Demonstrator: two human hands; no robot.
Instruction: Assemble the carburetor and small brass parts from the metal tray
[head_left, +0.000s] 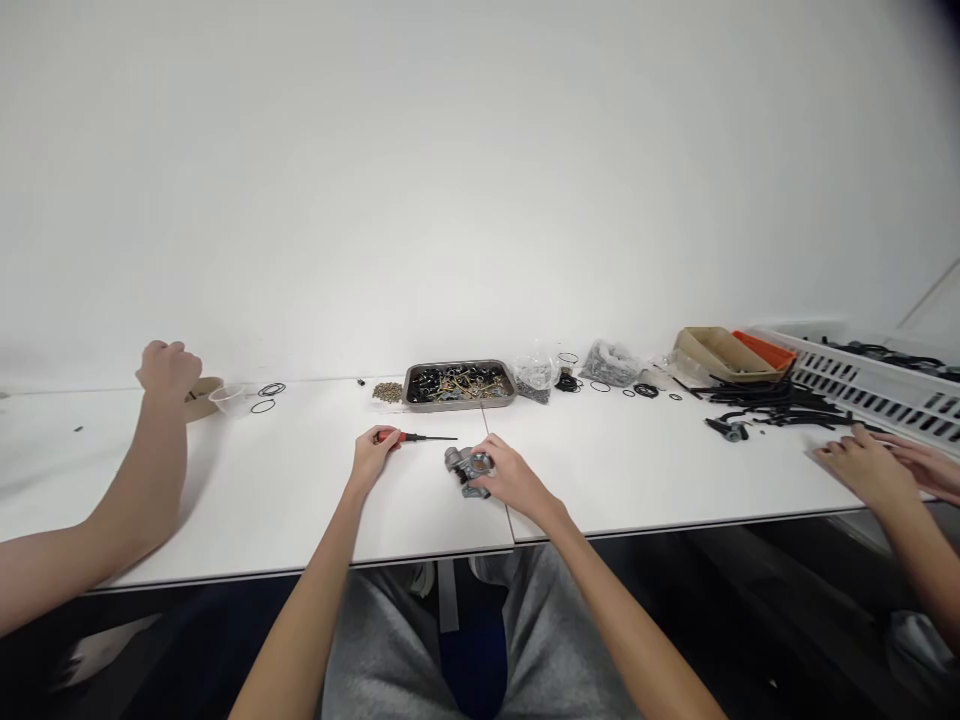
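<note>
Sits with grey trousers (555,650) nearest the camera, partly under the near edge of a white table (637,480). Holds a red-handled screwdriver (405,437) in the left hand (369,460), with a narrow grip wrapped round the handle and the dark shaft aimed right, its tip near the far side of a grey metal part (466,470). Grasps that part by its right side with the right hand (511,472), thumb and fingers bent round it, parted only by what is held; cannot tell whether lifted or resting on the table. Reaches forward with both arms, slanting the left forearm (304,610) from near left toward far right and the right forearm (622,600) from near right toward far left, back of the right hand upward. Has, farther off, a metal tray (461,406) full of black and brass-coloured pieces, with a heap of small brass-coloured bits (388,391) just left of it and a clear bag (534,374) just right. Takes in, at far right, a tan bin (724,352), an orange bin (772,350), a white crate (885,390) and a co-worker's hand (862,465); at far left, another co-worker's fist (169,368) beside a clear cup (227,399).
</note>
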